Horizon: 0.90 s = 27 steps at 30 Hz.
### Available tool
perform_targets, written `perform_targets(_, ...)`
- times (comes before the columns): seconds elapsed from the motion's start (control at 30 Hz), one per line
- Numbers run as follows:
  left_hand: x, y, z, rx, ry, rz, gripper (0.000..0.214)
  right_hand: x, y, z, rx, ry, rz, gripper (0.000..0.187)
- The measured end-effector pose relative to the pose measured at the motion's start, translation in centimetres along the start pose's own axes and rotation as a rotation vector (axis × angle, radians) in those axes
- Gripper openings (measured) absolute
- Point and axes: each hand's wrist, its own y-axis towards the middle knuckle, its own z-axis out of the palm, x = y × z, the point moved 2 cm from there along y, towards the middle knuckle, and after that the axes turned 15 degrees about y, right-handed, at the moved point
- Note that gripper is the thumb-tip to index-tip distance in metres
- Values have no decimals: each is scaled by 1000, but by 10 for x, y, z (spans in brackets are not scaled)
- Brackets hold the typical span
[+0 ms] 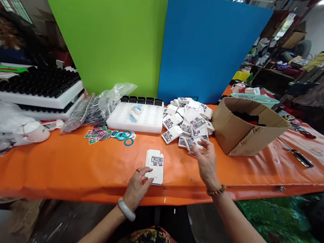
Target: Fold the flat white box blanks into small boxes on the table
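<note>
A flat white carton blank [155, 165] with a small printed picture lies on the orange table cover [62, 164] near the front edge. My left hand [137, 186] rests at its lower left corner, fingertips curled onto it. My right hand [206, 160] reaches into the near edge of a heap of small white printed boxes [187, 121], fingers apart and bent over one of them; no box is lifted.
An open cardboard box [247, 127] stands right of the heap. A white foam tray [138, 116] with black parts sits behind, with plastic bags [97, 106], printed labels [96, 134] and teal rings [125, 136] left of it. Green and blue boards stand behind. A knife [297, 154] lies right.
</note>
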Motion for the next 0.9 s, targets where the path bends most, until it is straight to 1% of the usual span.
perform_targets(0.1,10,-1,10,-6,148,60,26,-15,-6,34,368,-366,-7,24)
perform_targets(0.13,13,-2,14,6,181,65,26,-23,-10,46,474,-478,-17,19)
perform_targets(0.17,16,-3,18,18,203,63,27,-30,-13,56,547,-563,-28,15)
perform_targets(0.23,22,-4,26,33,223,52,28,-43,-16,73,623,-650,-33,15)
perform_targets(0.33,29,-4,33,31,218,50,27,-56,-17,93,703,-736,-3,18)
perform_targets(0.43,32,-4,35,28,203,62,27,-63,-18,105,748,-835,42,14)
perform_targets(0.6,31,-4,36,33,199,48,29,-63,-10,114,729,-913,92,26)
perform_targets(0.67,30,-4,35,25,195,46,34,-57,-5,115,714,-906,98,21)
perform_targets(0.77,26,-4,31,-5,170,63,49,-44,-1,113,685,-868,99,9)
perform_targets(0.83,19,-3,26,-51,136,84,55,-32,-3,108,660,-823,95,11)
perform_targets(0.9,11,1,19,-97,85,78,51,-20,-9,100,637,-764,99,15)
